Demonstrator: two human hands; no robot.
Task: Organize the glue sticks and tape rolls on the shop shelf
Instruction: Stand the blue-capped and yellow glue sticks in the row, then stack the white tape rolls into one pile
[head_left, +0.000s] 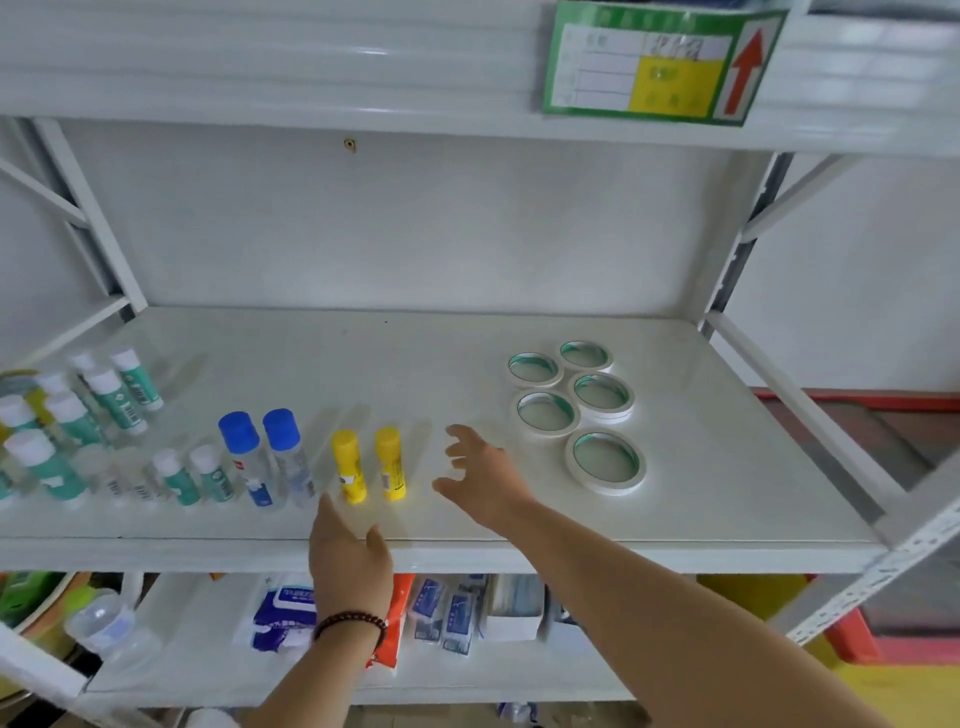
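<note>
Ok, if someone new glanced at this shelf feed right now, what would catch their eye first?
Probably the two yellow glue sticks standing upright near the front of the shelf, next to two blue-capped bottles. Just to their right, the open right hand hovers above the shelf, while the open left hand reaches in at the front edge. Five tape rolls lie flat in a cluster further right.

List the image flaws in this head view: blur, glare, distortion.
Head view: the glue sticks at far left smear with blur; the green label is too soft to read; wide-angle bending bows the shelf edges; soft glare streaks the upper rail; both hands, left hand and right hand, look slightly motion-blurred.
</note>
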